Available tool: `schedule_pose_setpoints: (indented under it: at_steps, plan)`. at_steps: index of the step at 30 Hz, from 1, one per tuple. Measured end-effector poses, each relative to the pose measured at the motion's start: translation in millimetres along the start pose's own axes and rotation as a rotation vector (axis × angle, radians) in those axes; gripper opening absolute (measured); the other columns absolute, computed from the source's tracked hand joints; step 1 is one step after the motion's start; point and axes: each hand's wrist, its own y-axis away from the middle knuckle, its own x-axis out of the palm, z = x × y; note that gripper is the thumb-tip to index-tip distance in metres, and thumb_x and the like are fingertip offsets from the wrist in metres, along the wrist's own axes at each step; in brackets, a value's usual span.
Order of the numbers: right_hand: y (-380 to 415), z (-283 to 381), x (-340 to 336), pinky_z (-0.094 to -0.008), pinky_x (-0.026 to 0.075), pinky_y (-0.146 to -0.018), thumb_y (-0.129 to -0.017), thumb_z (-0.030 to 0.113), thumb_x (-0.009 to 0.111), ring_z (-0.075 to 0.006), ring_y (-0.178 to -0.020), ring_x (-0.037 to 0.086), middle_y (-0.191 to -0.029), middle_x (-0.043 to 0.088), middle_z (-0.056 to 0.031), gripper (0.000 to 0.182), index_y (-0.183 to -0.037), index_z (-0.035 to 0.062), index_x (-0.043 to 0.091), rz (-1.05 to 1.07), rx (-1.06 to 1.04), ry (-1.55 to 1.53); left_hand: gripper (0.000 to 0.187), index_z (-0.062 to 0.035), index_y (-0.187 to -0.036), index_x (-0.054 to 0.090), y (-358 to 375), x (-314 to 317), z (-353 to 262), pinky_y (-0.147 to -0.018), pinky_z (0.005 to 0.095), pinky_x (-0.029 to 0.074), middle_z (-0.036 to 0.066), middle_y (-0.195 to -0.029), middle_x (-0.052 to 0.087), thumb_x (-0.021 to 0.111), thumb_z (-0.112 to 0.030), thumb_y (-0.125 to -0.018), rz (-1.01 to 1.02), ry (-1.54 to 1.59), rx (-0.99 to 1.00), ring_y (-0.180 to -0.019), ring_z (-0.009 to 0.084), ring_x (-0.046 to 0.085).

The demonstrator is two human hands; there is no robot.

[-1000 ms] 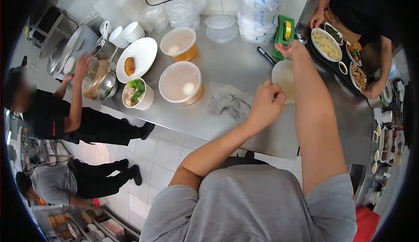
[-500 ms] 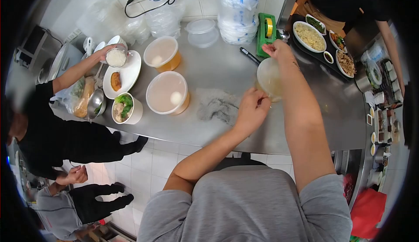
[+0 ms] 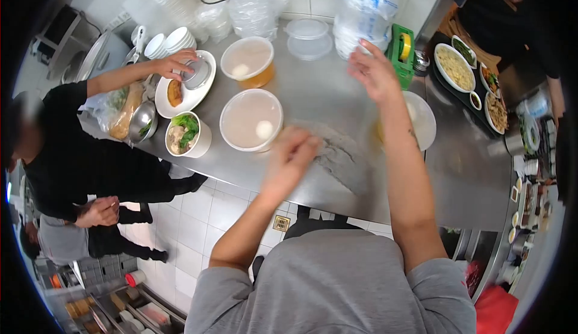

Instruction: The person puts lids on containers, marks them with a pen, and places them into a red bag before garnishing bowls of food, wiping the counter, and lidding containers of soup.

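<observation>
My right hand (image 3: 374, 72) is raised over the steel table with its fingers apart, holding nothing. Below it, partly hidden behind my forearm, stands a lidded plastic tub (image 3: 423, 122) with pale yellowish contents. My left hand (image 3: 295, 156) is smeared by motion, its fingers seemingly curled, close to a lidded soup tub (image 3: 244, 123) with a white ball inside. A second lidded tub (image 3: 247, 57) of orange-brown broth stands behind that one. Near my right hand are a wrapped stack of plastic lids or containers (image 3: 365, 18) and a green tape dispenser (image 3: 401, 57).
At left a co-worker's hand (image 3: 176, 64) holds a clear bowl (image 3: 196, 74) over a white plate (image 3: 208, 90). A paper bowl of greens (image 3: 188, 135) sits at the table's front edge. A dark tray (image 3: 442, 72) of filled dishes lies at right.
My right hand has left the tub at right and risen, opening. My left hand has swung away leftward. The co-worker's bowl of rice is now turned over above the plate. The view has shifted.
</observation>
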Motion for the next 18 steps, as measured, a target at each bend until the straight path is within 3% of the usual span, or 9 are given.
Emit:
schedule_pose_setpoints:
  at_steps: [1,4,8,12,14,18]
  plan:
    - [10.5,-9.3,21.3,-0.0300,0.049,-0.062,-0.078,0.004,0.064,-0.0167,-0.068,0.057,-0.077,0.059,-0.0079,0.047,-0.121,0.0011,0.045,0.108,-0.051,-0.063,0.015,-0.0006,-0.078,0.057,8.1,-25.1,7.2,-0.062,0.0241,0.036,0.002,-0.075,0.046,0.057,-0.013,-0.086,-0.043,-0.099,-0.029,-0.069,0.0099,0.044]
    - [16.3,-39.0,83.7,-0.0280,0.047,-0.060,-0.072,-0.004,0.066,-0.0146,-0.064,0.056,-0.075,0.059,-0.0080,0.057,-0.124,0.0003,0.043,0.140,-0.123,-0.045,0.015,-0.0035,-0.078,0.056,32.5,-77.9,19.9,-0.064,0.0220,0.035,-0.004,-0.072,0.047,0.057,-0.014,-0.089,-0.262,0.036,-0.187,-0.068,0.0060,0.041]
    - [-2.3,-109.2,120.3,-0.0272,0.049,-0.062,-0.073,-0.003,0.065,-0.0151,-0.071,0.058,-0.085,0.061,-0.0105,0.056,-0.124,0.0006,0.043,0.164,-0.062,0.046,0.016,-0.0067,-0.076,0.056,42.5,-127.1,52.8,-0.062,0.0206,0.034,-0.004,-0.069,0.047,0.056,-0.016,-0.089,-0.260,0.077,-0.319,-0.066,0.0056,0.041]
    - [-3.5,-145.5,113.6,-0.0257,0.045,-0.057,-0.070,-0.004,0.066,-0.0131,-0.066,0.056,-0.077,0.059,-0.0078,0.050,-0.116,-0.0017,0.048,-0.009,0.138,0.038,0.018,-0.0070,-0.075,0.055,38.0,-142.5,97.1,-0.058,0.0218,0.034,-0.004,-0.065,0.047,0.056,-0.018,-0.090,-0.163,0.102,-0.439,-0.061,0.0067,0.041]
    - [-1.9,-144.4,110.9,-0.0248,0.042,-0.053,-0.068,-0.006,0.065,-0.0117,-0.061,0.053,-0.072,0.055,-0.0054,0.046,-0.111,-0.0027,0.050,-0.073,0.203,0.109,0.020,-0.0062,-0.075,0.054,32.8,-142.2,102.5,-0.056,0.0219,0.034,-0.004,-0.063,0.046,0.056,-0.019,-0.090,-0.133,0.081,-0.410,-0.060,0.0068,0.041]
    - [-9.5,-127.1,117.1,-0.0241,0.039,-0.054,-0.068,-0.003,0.067,-0.0105,-0.060,0.049,-0.069,0.054,-0.0035,0.040,-0.105,-0.0015,0.053,-0.047,-0.046,0.252,0.022,-0.0045,-0.074,0.052,34.8,-145.7,87.4,-0.056,0.0216,0.034,-0.003,-0.063,0.045,0.057,-0.020,-0.090,-0.119,-0.061,-0.351,-0.060,0.0069,0.040]
